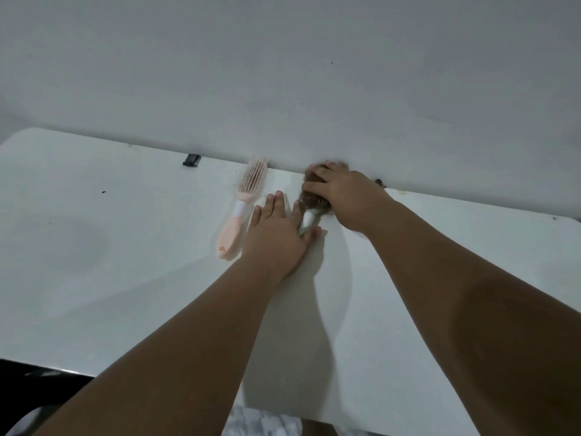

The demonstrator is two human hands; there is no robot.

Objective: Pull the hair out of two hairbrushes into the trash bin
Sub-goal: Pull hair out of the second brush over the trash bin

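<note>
Left hand (276, 234) lies flat, fingers spread, pinning brush 2's handle (306, 220) w/ no real grip, so right hand (339, 196), curled round the hair clump (314, 177), can pull. Pink brush (242, 206) waits beside.

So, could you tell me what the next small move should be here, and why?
Probably pull the right hand up and back to lift the hair off the brush: its fingers already lie over the clump, and the left hand pins the handle on the table. No bin is in view.

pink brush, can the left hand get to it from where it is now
Probably yes: the pink brush lies uncovered on the table just beside the left hand, with nothing between them.
</note>
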